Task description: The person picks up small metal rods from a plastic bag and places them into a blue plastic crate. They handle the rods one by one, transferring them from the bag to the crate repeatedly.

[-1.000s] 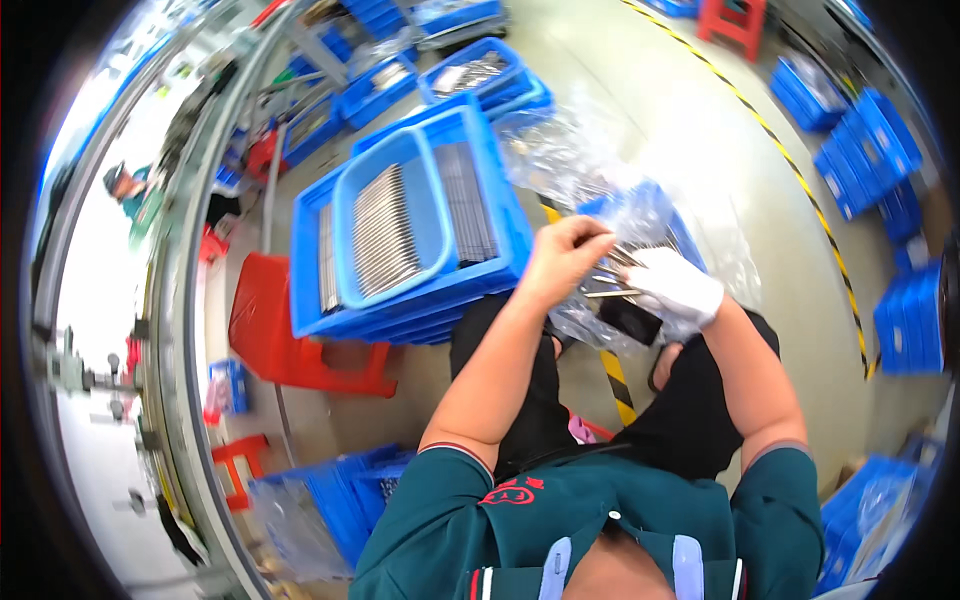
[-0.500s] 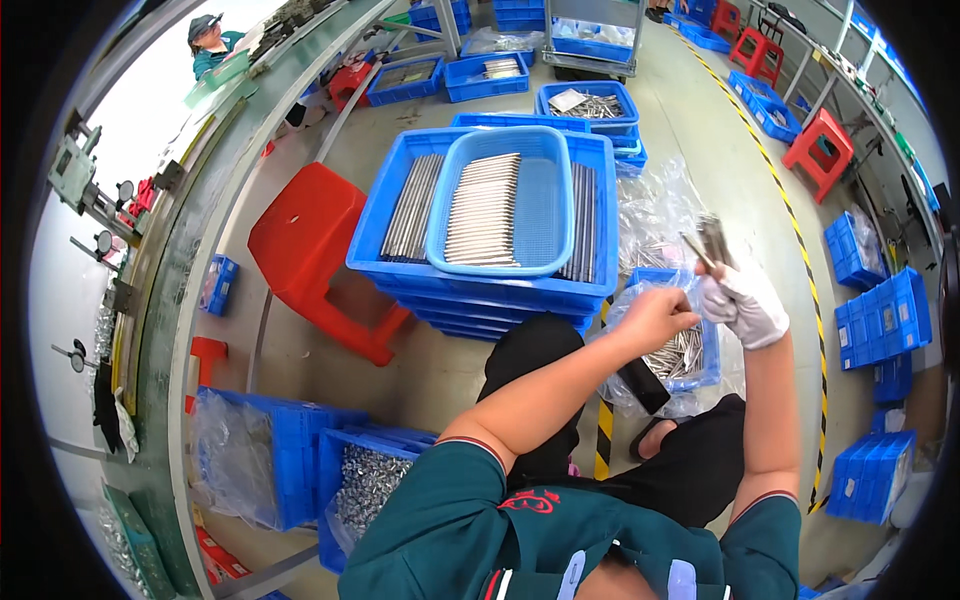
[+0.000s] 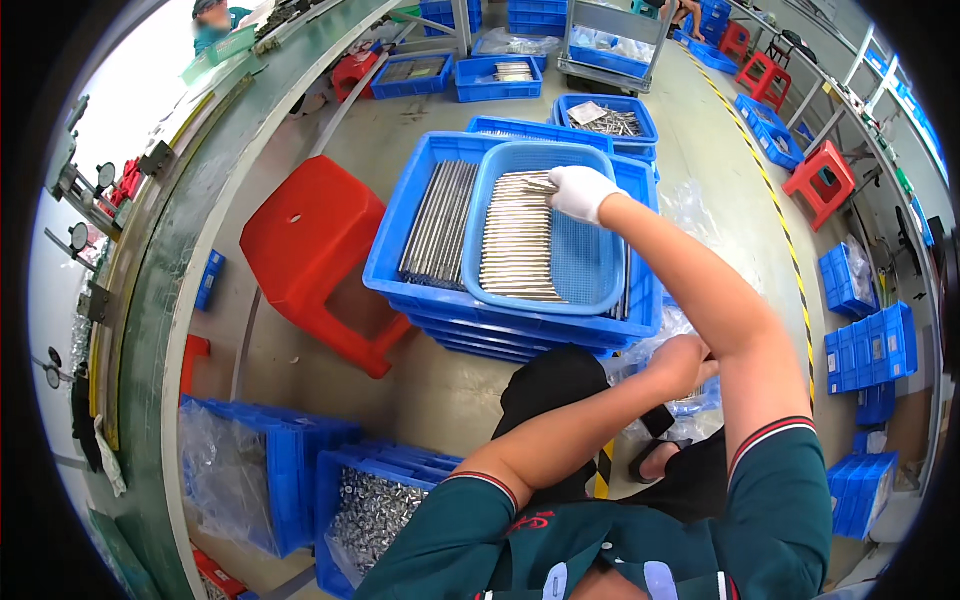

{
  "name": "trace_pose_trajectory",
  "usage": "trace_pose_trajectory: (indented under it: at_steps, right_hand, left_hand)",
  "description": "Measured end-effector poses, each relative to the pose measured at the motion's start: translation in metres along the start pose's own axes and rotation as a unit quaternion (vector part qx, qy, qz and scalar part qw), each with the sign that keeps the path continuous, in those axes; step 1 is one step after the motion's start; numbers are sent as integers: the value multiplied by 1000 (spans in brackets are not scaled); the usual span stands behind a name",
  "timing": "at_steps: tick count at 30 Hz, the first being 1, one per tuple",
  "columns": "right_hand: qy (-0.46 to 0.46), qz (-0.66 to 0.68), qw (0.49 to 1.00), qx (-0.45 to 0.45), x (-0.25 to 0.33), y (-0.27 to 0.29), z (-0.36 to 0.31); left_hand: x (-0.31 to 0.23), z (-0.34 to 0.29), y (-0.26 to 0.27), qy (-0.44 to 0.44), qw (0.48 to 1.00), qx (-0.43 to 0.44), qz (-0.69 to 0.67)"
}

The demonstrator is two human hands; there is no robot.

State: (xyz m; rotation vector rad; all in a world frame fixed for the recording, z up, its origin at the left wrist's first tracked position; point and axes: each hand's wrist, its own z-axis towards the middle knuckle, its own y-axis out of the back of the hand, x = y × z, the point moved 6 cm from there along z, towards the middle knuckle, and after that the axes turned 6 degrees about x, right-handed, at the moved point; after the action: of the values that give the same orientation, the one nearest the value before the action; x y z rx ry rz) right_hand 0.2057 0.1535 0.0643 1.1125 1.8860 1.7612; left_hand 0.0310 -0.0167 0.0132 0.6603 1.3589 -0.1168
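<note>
My right hand (image 3: 582, 194), in a white glove, is closed on short metal rods (image 3: 541, 184) at the far end of a light-blue mesh basket (image 3: 590, 262). A row of silvery rods (image 3: 517, 245) lies side by side along the basket's left half. This basket rests on a larger blue crate (image 3: 392, 262), where longer, darker rods (image 3: 440, 220) show to its left. My bare left hand (image 3: 682, 364) is low on the right, over a blue bin (image 3: 703, 400) lined with plastic. My right forearm covers part of the left hand, so its fingers are mostly hidden.
A red stool (image 3: 310, 225) stands left of the crate stack, beside a long green workbench (image 3: 185, 250). Near my left elbow is a bin of small metal parts (image 3: 375, 510). Beyond the stack sits another bin of rods (image 3: 610, 118). A striped floor line (image 3: 770, 190) runs along the right.
My right hand has moved from above the lower bin, left and away, to the basket with its rods. My left hand has dropped lower, toward the plastic-lined bin. The view has shifted slightly.
</note>
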Motion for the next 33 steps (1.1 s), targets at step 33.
trace_pose_trajectory:
  at_steps: [33]
  right_hand:
    - [108, -69, 989, -75, 36, -9, 37]
  left_hand:
    - [6, -2, 19, 5, 998, 5, -60]
